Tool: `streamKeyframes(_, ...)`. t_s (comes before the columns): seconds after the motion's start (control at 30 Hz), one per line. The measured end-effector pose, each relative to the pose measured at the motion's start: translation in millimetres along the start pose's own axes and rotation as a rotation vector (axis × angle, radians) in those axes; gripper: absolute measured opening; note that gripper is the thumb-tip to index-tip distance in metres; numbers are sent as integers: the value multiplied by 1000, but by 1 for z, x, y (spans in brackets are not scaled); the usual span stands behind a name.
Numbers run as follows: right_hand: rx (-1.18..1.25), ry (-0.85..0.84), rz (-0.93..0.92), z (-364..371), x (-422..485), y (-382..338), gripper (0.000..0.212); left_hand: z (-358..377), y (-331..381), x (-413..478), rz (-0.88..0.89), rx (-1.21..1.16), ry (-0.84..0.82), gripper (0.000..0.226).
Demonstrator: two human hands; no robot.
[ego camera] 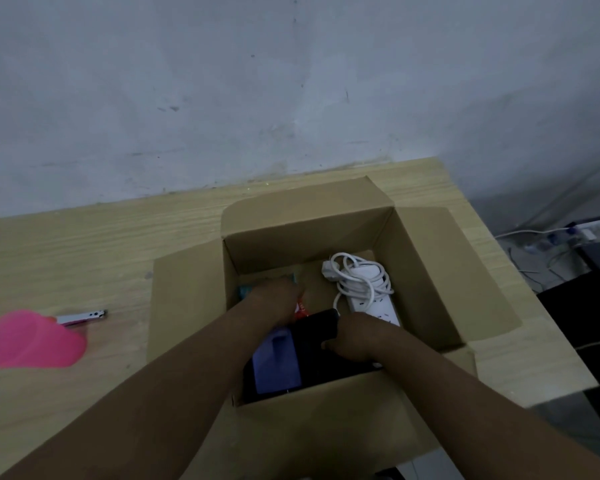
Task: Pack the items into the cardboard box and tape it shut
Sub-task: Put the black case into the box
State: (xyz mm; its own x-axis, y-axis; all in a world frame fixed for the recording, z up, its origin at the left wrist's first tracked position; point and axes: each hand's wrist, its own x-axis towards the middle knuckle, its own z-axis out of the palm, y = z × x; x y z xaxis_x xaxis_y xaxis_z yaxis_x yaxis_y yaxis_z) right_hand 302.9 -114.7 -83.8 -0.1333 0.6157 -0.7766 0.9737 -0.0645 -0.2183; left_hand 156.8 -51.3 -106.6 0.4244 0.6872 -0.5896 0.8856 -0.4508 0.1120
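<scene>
Right hand [357, 337] is curled around the edge of a black slab [317, 341] inside the open cardboard box [309, 233] on the counter [84, 244], beside a white power strip [373, 306]. Left hand [278, 299] is down by a red packet [301, 308], can't tell its grip.

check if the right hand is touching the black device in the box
Touching. The head view shows the right hand curled over the edge of the black device inside the cardboard box.

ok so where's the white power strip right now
In the head view the white power strip lies inside the cardboard box, along its right wall, with its cord coiled on top, just beyond the right hand that grips the black item.
</scene>
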Motion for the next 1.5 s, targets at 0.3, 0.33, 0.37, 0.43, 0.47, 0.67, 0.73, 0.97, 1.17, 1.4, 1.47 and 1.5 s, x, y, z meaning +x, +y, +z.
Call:
streamKeyframes(0.3,-6,-60,-8,1,-7,-1,42,-8,-4,-12,-24,-72,87,53)
streamKeyframes(0.33,-3,-62,-8,1,-9,-2,42,-11,-3,-14,-40,-61,92,56)
streamKeyframes(0.37,-18,-66,-17,0,-10,-2,42,-13,-2,-15,-61,-69,96,60)
streamKeyframes(0.43,-41,-64,-24,-1,-12,-2,45,-16,0,-18,-86,-70,67,56)
streamKeyframes(0.47,-60,-50,-24,-2,-13,-3,46,-17,0,-21,-98,-77,45,48)
streamKeyframes(0.67,-144,186,-55,-17,-18,-13,33,-17,-17,-44,-45,70,269,45)
streamKeyframes(0.73,-139,295,-34,-23,-23,-25,29,-11,-29,-51,23,108,362,50)
streamKeyframes(0.97,-14,631,-308,-13,-18,-104,26,31,-57,-112,53,-386,821,50)
streamKeyframes(1.17,54,936,-408,25,-3,-170,43,76,-109,-170,-99,-541,847,52)
streamKeyframes(1.4,-454,809,-438,42,12,-194,33,91,-192,-212,-468,-281,979,51)
streamKeyframes(1.47,-572,775,-433,46,13,-196,30,93,-216,-218,-609,-276,916,71)
streamKeyframes(1.5,-603,773,-435,46,12,-198,30,96,-228,-221,-675,-296,846,82)
